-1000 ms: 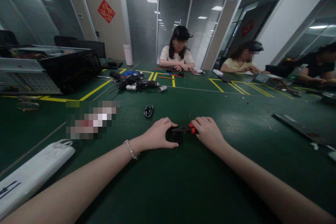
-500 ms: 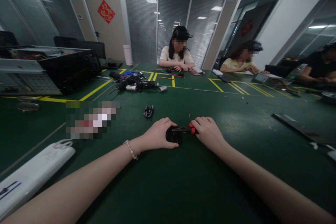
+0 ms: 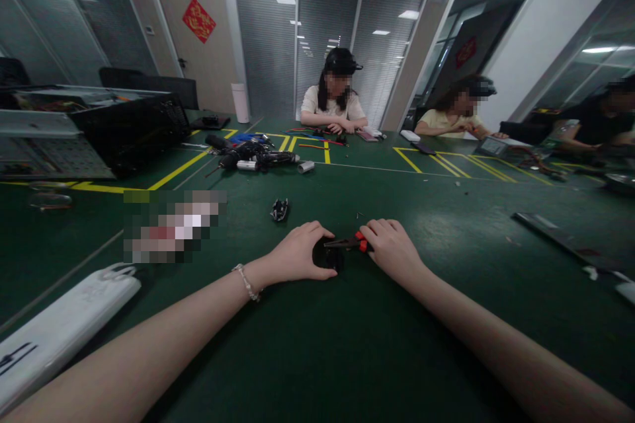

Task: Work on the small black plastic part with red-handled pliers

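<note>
The left hand (image 3: 296, 255) curls over a round black part (image 3: 328, 258) on the green table (image 3: 347, 350), and just right of that part the right hand (image 3: 393, 248) grips red-handled pliers (image 3: 348, 243) whose tips touch it.

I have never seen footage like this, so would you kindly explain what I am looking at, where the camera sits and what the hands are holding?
There is no machine here: these are a person's two bare hands, filmed by one camera worn on that person's head. It looks forward and down, so the arms reach in from the bottom edge. The left hand, with a bracelet at its wrist, grips a round black part on the green table. The right hand holds red-handled pliers whose tip reaches that part. Just beyond lies a small black piece, farther off a pile of dark tools, and at the near left a white device. A dark metal case stands at the far left. Other people sit across the table.
</note>
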`<state>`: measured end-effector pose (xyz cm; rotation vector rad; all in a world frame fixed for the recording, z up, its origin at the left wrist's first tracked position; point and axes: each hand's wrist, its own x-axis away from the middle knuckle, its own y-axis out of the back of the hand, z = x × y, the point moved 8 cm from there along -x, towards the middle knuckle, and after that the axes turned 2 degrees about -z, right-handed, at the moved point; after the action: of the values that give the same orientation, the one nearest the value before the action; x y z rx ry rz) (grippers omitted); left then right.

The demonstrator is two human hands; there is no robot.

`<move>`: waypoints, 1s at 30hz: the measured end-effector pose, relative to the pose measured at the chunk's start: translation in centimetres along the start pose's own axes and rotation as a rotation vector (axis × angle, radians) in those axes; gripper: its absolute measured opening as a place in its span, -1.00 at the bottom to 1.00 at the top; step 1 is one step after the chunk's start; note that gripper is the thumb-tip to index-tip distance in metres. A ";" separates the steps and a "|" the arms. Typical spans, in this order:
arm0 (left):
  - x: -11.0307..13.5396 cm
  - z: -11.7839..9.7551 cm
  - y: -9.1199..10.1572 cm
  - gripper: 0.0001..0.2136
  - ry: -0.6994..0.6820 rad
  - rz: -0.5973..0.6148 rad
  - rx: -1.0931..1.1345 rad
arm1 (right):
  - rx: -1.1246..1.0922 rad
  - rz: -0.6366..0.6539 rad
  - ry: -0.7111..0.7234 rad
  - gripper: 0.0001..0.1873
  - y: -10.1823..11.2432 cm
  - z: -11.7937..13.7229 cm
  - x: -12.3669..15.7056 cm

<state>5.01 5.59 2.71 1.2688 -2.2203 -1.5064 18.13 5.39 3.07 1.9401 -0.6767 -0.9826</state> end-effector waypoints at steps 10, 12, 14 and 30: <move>-0.1 0.0 -0.1 -0.46 -0.026 0.000 -0.007 | -0.004 -0.003 0.001 -0.70 0.1 0.0 0.0; 0.0 -0.1 -0.1 -0.46 -0.037 -0.001 -0.010 | -0.006 0.003 0.000 -0.69 0.1 0.0 0.0; 0.0 -0.1 -0.1 -0.46 -0.043 0.000 -0.012 | -0.008 0.010 0.002 -0.68 0.0 0.0 0.0; -0.1 0.1 -0.2 -0.46 -0.044 0.006 -0.024 | -0.014 0.018 0.012 -0.68 -0.2 0.0 -0.2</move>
<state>5.13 5.65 2.50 1.2324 -2.2235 -1.5696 18.07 5.63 2.96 1.9235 -0.6779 -0.9614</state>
